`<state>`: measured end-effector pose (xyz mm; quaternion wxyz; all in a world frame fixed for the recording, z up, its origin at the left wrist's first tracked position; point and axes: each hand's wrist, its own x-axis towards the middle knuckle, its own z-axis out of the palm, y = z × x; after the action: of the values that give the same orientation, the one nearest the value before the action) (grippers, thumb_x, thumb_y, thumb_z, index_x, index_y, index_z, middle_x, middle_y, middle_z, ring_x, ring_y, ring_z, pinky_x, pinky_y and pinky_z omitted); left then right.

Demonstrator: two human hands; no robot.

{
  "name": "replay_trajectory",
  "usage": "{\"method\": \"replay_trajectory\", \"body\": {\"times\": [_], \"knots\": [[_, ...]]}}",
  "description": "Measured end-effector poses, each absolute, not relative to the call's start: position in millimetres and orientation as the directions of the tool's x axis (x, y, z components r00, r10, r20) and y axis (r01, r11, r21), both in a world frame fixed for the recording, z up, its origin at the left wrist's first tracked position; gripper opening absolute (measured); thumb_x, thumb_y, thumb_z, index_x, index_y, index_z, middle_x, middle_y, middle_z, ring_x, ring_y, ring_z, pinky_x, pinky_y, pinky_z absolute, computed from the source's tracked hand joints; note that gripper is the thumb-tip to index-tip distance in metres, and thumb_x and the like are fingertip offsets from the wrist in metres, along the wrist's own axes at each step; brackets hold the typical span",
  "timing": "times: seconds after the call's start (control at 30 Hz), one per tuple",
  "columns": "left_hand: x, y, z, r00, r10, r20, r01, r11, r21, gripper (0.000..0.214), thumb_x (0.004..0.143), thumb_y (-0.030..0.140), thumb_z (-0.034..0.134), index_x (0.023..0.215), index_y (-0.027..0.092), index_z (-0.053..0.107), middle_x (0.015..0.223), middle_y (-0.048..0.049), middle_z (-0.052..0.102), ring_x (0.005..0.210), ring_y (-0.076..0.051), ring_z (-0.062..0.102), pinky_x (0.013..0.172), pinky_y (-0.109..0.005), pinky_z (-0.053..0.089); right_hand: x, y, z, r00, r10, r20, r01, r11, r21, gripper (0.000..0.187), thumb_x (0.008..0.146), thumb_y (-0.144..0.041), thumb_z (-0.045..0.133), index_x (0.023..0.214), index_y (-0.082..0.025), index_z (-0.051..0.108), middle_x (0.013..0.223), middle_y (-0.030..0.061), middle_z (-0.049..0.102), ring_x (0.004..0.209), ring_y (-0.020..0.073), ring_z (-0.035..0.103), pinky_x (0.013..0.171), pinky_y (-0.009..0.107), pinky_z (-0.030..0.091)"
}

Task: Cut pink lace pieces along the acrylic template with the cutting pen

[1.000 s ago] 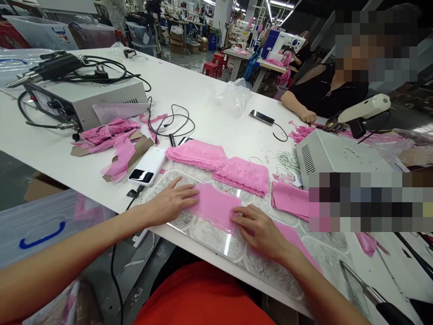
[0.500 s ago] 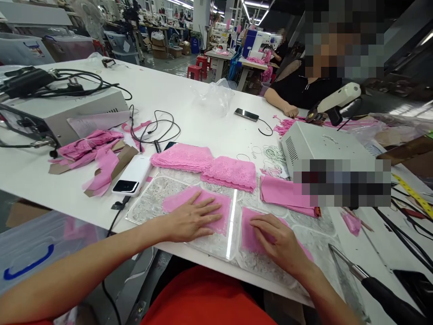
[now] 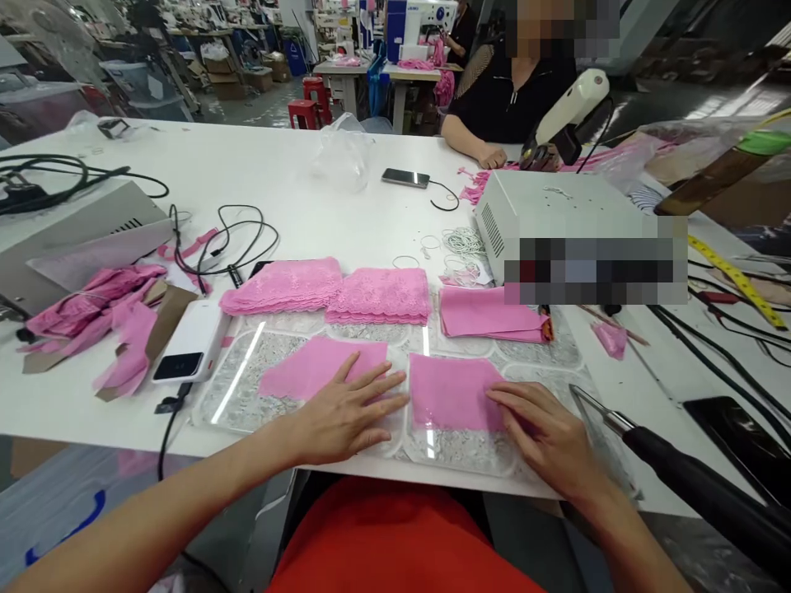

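Observation:
My left hand point(image 3: 347, 414) lies flat with fingers spread on a pink fabric piece point(image 3: 309, 368). That piece rests on a clear plastic mat point(image 3: 238, 387) at the table's near edge. My right hand point(image 3: 547, 436) presses fingers-down on the right edge of a second pink fabric piece point(image 3: 451, 392) on the same mat. Behind them sit two stacks of pink lace point(image 3: 284, 284) point(image 3: 380, 295) and a stack of plain pink pieces point(image 3: 488, 314).
A white power bank point(image 3: 189, 342) and pink scraps point(image 3: 92, 309) lie at the left. A white machine box point(image 3: 556, 218) stands at the right, a black-handled tool point(image 3: 680, 478) at near right. A person in black sits across, by a phone point(image 3: 404, 177).
The single pink piece under both hands now shows as two pieces side by side. Both hands slid apart, and the view shifted right and lower.

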<state>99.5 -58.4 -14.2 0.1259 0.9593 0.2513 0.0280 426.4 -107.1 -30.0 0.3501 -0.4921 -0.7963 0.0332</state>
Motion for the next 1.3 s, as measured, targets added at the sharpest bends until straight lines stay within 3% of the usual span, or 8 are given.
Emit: {"method": "replay_trajectory", "body": {"times": [0.17,0.47,0.7,0.87,1.07,1.3], "knots": [[126.2,-54.5,-16.5,0.912,0.41,0.0,0.396,-0.881,0.258,0.043,0.101,0.033,0.047,0.143,0.026,0.045,0.156,-0.0068,0.033,0.147,-0.027,0.022,0.119,-0.059,0.0,446.6,-119.8,-34.2,-0.236,0.828,0.508,0.775,0.476,-0.416,0.03,0.087,-0.012,0.057,0.11,-0.027,0.067,0.1,0.0043,0.071,0.093,0.0192,0.067,0.079,0.036,0.06],[127.9,-46.2,-11.4,0.914,0.405,0.035,0.37,-0.864,0.342,0.033,0.102,0.028,0.042,0.127,0.02,0.062,0.149,-0.009,0.045,0.145,-0.025,0.03,0.122,-0.051,0.012,460.3,-131.9,-44.5,-0.182,0.836,0.518,0.772,0.448,-0.451,0.031,0.086,-0.012,0.057,0.11,-0.028,0.068,0.106,0.0042,0.071,0.098,0.0201,0.066,0.085,0.037,0.058],[155.9,-36.7,-10.4,0.948,0.303,0.093,0.266,-0.92,0.287,0.045,0.103,0.03,0.041,0.147,0.022,0.041,0.152,-0.0069,0.039,0.146,-0.024,0.028,0.123,-0.048,0.01,470.4,-140.4,-44.7,-0.066,0.834,0.548,0.823,0.356,-0.443,0.03,0.087,-0.01,0.053,0.107,-0.025,0.069,0.105,0.0055,0.071,0.1,0.0203,0.066,0.087,0.039,0.058],[189.4,-27.8,-15.7,0.972,0.234,0.021,0.218,-0.932,0.29,0.051,0.102,0.041,0.042,0.151,0.028,0.032,0.156,-0.0046,0.032,0.147,-0.025,0.023,0.123,-0.049,0.008,473.5,-148.9,-47.2,-0.046,0.848,0.529,0.834,0.324,-0.446,0.032,0.089,-0.011,0.05,0.11,-0.026,0.068,0.109,0.0067,0.069,0.104,0.0204,0.065,0.09,0.038,0.057],[201.5,-24.3,-28.2,0.97,0.241,0.014,0.232,-0.946,0.225,0.054,0.102,0.048,0.039,0.152,0.032,0.028,0.16,-0.0039,0.021,0.149,-0.029,0.016,0.121,-0.054,0.003,477.2,-154.1,-50.5,-0.112,0.889,0.444,0.899,0.281,-0.336,0.037,0.093,-0.019,0.05,0.129,-0.027,0.058,0.126,0.009,0.062,0.115,0.0227,0.059,0.097,0.042,0.054],[199.2,-29.1,-30.4,0.958,0.286,0.028,0.279,-0.949,0.149,0.055,0.102,0.051,0.035,0.153,0.033,0.027,0.16,-0.0059,0.022,0.148,-0.031,0.019,0.119,-0.056,0.003,474.3,-152.7,-54.0,-0.087,0.905,0.416,0.928,0.225,-0.296,0.037,0.096,-0.027,0.046,0.131,-0.024,0.057,0.132,0.0112,0.058,0.117,0.0255,0.057,0.097,0.046,0.052]]}}
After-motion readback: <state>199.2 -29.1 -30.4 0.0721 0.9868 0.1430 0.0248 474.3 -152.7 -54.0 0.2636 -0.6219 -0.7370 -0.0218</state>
